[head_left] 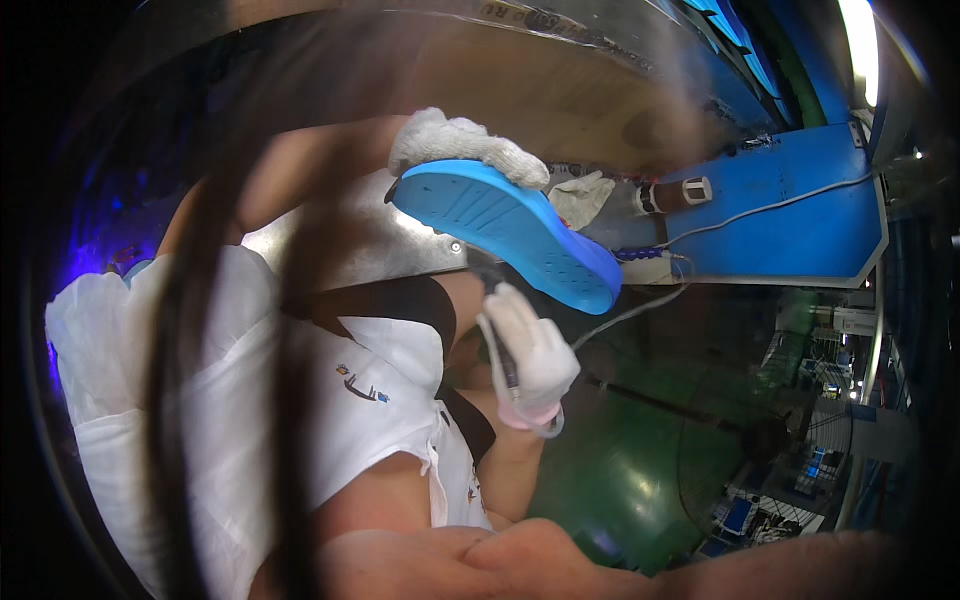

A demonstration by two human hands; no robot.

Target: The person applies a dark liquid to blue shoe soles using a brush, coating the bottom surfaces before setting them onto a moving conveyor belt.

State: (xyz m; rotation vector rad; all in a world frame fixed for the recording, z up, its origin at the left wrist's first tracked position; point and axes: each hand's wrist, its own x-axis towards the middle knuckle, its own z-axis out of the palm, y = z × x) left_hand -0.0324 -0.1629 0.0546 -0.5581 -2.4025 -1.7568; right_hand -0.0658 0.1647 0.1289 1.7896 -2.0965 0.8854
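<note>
Left gloved grip (455, 142) on blue shoe sole (510, 230); right grip (530, 360) around thin tool (500, 345).

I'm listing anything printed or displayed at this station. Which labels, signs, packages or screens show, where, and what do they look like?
Printed strip: top centre on the curved brown surface above the blue shoe sole, a faint row of pale characters.
Shirt emblem: white shirt front, lower left of centre, small dark mark with blue.
Lit screen: bottom right, far below, small blue rectangle.
No packages show.
</note>
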